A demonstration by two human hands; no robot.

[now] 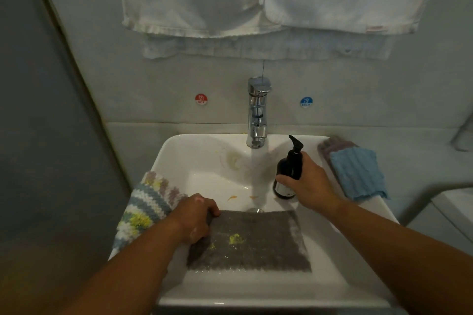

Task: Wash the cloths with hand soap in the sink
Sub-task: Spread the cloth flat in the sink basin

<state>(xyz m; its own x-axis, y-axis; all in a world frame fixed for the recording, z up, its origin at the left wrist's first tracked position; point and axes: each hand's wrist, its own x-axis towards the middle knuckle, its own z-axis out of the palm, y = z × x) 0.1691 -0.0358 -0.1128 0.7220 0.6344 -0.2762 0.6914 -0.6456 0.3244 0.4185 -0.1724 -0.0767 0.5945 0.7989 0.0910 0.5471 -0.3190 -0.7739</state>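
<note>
Gripping grey cloth (pixel 256 248) with left hand (pixel 195 217), right hand (pixel 307 184) clasping soap bottle (pixel 288 169), HOT sticker (pixel 201 99), COLD sticker (pixel 306 102)

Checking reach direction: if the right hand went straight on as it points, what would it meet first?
The right hand grips the bottle; going on left and away, they would probably meet what looks like water under the tap first; depth is unclear.

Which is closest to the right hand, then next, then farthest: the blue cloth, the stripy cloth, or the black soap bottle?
1. Black soap bottle: in the right hand grip.
2. Blue cloth: just right of that hand, on the ledge.
3. Stripy cloth: far across, on the left rim of the sink.
</note>
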